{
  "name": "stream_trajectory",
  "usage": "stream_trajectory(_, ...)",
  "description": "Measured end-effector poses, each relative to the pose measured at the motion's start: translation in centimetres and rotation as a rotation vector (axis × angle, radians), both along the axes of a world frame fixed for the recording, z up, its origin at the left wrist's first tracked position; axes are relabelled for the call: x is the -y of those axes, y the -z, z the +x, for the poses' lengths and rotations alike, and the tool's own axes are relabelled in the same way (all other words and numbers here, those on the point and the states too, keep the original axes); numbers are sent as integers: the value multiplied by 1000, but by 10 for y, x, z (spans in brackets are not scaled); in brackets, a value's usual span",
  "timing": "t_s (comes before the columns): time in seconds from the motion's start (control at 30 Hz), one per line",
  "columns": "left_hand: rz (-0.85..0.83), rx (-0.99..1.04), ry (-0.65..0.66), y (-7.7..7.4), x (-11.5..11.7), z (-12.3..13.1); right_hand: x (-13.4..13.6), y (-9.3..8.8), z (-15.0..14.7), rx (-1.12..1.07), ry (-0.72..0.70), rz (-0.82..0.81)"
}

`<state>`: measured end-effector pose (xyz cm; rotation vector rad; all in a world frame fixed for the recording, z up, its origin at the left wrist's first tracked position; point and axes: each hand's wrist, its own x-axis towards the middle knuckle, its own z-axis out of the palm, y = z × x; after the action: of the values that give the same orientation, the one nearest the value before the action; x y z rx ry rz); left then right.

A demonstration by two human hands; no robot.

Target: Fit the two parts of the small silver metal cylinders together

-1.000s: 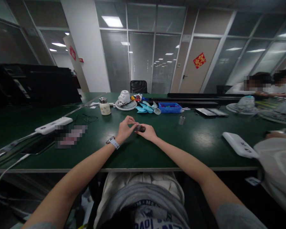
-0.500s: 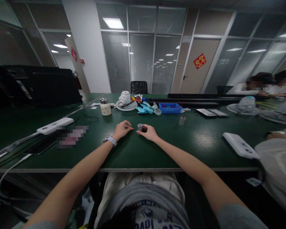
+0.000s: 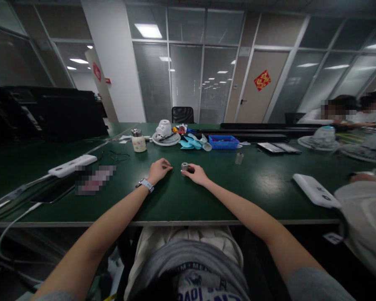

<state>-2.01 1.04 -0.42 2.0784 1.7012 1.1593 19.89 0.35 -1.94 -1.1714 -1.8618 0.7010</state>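
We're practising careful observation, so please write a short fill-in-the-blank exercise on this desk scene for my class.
1. Only the ____ hand touches a metal cylinder.
2. The person's watch is on the ____ wrist.
3. The tabletop is coloured ____.
4. The tray is coloured ____.

Missing words: right; left; green; blue.

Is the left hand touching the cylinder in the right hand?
No, a strip of green table shows between the left hand and that cylinder.
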Motion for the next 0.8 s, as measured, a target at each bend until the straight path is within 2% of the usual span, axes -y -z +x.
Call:
stream_trajectory(0.1, -14, 1, -1, -2, 2, 1, 0, -1, 0, -28, 4, 0)
stream_trajectory(0.3, -54, 1, 1, -4, 3, 2, 1, -5, 0, -36, 123, -69)
stream_trajectory(0.8, -94, -34, 5, -8, 6, 3, 3, -11, 8, -20, 119, -93)
